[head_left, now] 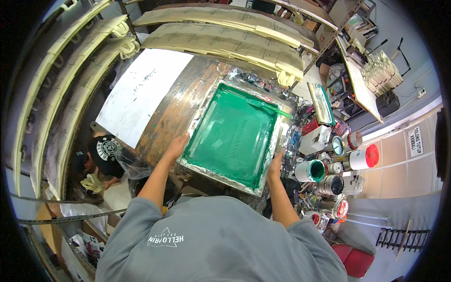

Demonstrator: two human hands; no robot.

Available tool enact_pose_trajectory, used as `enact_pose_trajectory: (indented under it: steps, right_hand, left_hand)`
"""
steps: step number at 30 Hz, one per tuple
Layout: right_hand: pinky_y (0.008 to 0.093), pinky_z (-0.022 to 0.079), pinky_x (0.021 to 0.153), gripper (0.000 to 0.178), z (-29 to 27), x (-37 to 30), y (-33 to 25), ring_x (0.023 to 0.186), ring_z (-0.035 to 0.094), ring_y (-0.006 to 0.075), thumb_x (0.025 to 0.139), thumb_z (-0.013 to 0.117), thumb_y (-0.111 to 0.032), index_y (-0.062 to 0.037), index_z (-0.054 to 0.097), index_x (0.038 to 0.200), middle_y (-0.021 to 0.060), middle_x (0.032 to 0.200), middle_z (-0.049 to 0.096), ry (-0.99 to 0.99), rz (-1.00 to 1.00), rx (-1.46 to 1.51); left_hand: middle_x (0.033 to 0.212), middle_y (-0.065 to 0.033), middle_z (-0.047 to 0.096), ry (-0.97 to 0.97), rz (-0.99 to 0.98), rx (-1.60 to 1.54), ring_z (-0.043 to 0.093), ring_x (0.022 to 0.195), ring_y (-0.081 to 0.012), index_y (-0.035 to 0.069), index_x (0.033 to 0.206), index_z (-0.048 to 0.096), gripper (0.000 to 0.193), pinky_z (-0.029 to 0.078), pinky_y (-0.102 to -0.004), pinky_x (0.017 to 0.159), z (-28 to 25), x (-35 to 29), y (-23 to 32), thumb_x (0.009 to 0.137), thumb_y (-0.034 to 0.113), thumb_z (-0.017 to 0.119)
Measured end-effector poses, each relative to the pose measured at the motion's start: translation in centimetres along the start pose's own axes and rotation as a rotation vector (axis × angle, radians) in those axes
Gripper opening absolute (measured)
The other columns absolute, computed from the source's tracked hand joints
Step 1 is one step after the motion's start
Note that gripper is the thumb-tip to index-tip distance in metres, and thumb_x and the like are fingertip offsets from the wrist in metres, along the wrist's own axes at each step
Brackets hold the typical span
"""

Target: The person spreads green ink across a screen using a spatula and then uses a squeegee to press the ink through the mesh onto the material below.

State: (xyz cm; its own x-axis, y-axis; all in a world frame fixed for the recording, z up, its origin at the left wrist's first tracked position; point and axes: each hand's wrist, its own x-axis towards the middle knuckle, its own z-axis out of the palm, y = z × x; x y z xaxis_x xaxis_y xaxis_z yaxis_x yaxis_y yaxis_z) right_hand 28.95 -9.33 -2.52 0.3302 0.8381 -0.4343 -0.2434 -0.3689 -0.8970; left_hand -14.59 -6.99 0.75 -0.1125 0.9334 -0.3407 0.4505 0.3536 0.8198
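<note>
A screen-printing frame [220,178] lies on the worktable in front of me, its mesh coated with green ink [235,136] and its rim smeared with the same colour. My left hand [176,146] is closed round the frame's left edge. On the opposite edge, my right hand [276,164] grips the frame, with its fingers partly hidden behind the rim. A green strip-like tool [281,112] lies across the upper right corner of the frame. Faint lettering shows through the ink near the middle.
Left of the frame, a white sheet [143,91] covers part of the wooden table [171,110]. Ink tubs crowd the right, including a green-filled bucket [310,171] and a white jug [314,140]. Racks of pale bags [221,40] stand behind and left. Another person [105,150] crouches at lower left.
</note>
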Motion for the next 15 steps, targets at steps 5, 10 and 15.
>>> enact_pose_trajectory:
  steps: [5,10,15]
  right_hand:
    - [0.0345,0.034,0.109,0.087,2.0,1.9,1.8,0.118,0.054,0.026,0.1,0.023,-0.07,0.0052,0.058,0.128,0.0152,0.127,0.063,0.035,0.035,0.029]
    - [0.0337,0.035,0.108,0.085,2.3,4.4,3.9,0.12,0.053,0.0252,0.101,0.026,-0.068,0.006,0.053,0.134,0.0165,0.131,0.06,0.109,0.001,-0.02]
    - [0.0348,0.028,0.115,0.087,4.8,2.5,-0.9,0.135,0.044,0.0278,0.102,0.029,-0.065,0.0042,0.024,0.154,0.0199,0.151,0.042,0.071,0.004,-0.09]
  left_hand:
    - [0.125,-0.0243,0.065,0.027,-0.067,-0.068,0.061,0.117,-0.0322,-0.008,0.125,0.062,0.076,0.043,-0.0387,0.101,-0.9,-0.5,0.3,0.098,0.061,0.048]
    - [0.121,-0.0226,0.067,0.054,-0.064,-0.127,0.061,0.115,-0.0297,-0.008,0.12,0.065,0.075,0.044,-0.0376,0.099,-0.9,1.2,-0.4,0.098,0.062,0.047]
    - [0.11,-0.0212,0.071,0.037,-0.066,-0.091,0.065,0.107,-0.0281,-0.005,0.113,0.068,0.071,0.046,-0.0368,0.094,-1.5,3.4,1.8,0.099,0.061,0.047]
